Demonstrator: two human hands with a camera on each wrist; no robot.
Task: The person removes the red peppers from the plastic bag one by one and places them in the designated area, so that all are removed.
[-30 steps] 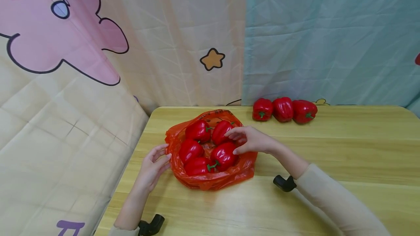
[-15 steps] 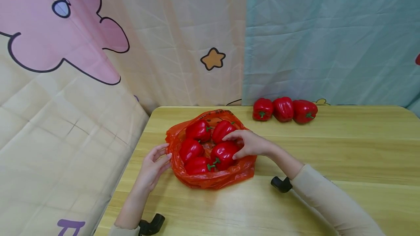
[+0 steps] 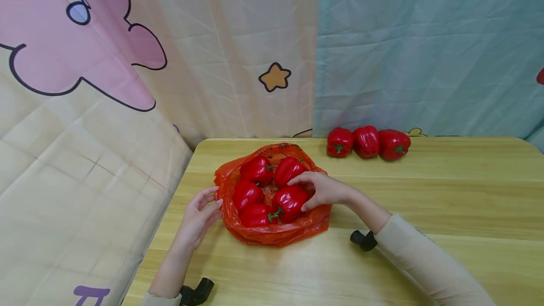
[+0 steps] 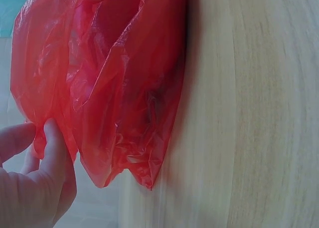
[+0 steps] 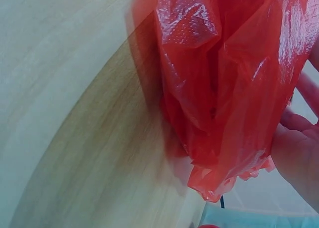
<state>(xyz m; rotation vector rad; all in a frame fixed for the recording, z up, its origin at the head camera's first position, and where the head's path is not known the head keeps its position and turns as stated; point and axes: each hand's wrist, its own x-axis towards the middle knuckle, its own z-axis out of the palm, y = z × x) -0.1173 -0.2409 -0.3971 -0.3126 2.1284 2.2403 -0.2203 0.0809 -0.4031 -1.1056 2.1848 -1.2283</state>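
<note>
A pale, wood-grained table meets printed cream and teal curtains at its far edge, where three red peppers sit in a touching row. Near the far left corner, a crinkled, translucent orange-red bag gapes around five glossy red peppers with green stems. The left hand pinches its rim; the right hand curls round the nearest right pepper inside.

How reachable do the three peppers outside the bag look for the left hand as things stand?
Probably not from here: the left hand pinches the left edge of the orange bag, and the three peppers lie beyond its far right side, so the filled bag is in the way.
</note>
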